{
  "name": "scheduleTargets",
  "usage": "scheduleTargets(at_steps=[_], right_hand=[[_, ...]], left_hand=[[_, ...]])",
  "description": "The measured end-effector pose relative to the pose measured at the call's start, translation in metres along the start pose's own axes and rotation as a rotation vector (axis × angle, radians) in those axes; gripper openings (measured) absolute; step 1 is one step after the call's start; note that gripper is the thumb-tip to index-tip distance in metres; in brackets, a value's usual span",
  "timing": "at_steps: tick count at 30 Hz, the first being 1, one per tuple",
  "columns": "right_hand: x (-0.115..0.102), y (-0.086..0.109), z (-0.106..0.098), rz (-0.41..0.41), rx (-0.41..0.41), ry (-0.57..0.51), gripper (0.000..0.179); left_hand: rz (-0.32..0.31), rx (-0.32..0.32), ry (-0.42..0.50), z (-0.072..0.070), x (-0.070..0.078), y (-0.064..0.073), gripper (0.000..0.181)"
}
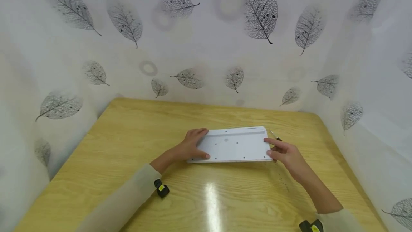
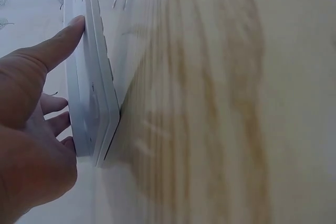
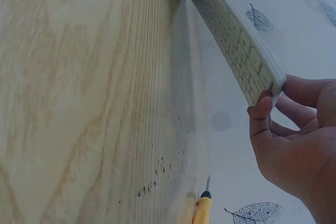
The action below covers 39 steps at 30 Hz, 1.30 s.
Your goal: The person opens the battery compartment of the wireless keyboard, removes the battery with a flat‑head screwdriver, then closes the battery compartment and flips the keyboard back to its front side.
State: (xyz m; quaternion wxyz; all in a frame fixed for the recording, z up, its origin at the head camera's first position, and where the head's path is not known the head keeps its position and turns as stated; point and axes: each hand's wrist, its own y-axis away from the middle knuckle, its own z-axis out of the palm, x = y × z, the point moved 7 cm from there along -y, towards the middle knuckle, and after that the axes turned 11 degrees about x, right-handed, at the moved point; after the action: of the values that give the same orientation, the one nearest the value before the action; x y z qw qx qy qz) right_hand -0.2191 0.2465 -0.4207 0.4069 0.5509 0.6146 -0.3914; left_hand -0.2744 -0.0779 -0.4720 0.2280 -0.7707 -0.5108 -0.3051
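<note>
A white keyboard point(image 1: 236, 148) is turned with its screw-holed back up and its keys toward the table. My left hand point(image 1: 191, 145) grips its left end, thumb on the back near the front edge, fingers at the far edge. My right hand point(image 1: 286, 155) pinches the right end, which is lifted off the table; the keys point(image 3: 247, 56) show underneath in the right wrist view. In the left wrist view, the left end of the keyboard point(image 2: 94, 103) stands close to the tabletop. Just beyond my right hand lies a screwdriver point(image 1: 275, 136), its yellow handle point(image 3: 202, 212) visible in the right wrist view.
Several small dark pieces, perhaps screws point(image 3: 152, 184), lie on the wooden table point(image 1: 135, 131) near my right forearm. A white leaf-print curtain point(image 1: 206, 46) closes in the back and both sides.
</note>
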Motion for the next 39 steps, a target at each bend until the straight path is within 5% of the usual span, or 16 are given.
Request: scheduleTargets(at_steps=[18,28,39], right_hand=[[0.016,-0.013,0.031,0.089,-0.057,0.199,0.054],[0.025,-0.012,0.045,0.164,-0.064,0.186,0.054],[0.031,-0.013,0.052,0.146,-0.038,0.286,0.051]], left_hand=[[0.039,-0.043,-0.152,-0.020,-0.010,0.002,0.103],[0.029,-0.060,-0.185,-0.021,-0.020,0.001,0.101],[0.034,-0.072,-0.203,-0.024,-0.022,-0.001,0.100]])
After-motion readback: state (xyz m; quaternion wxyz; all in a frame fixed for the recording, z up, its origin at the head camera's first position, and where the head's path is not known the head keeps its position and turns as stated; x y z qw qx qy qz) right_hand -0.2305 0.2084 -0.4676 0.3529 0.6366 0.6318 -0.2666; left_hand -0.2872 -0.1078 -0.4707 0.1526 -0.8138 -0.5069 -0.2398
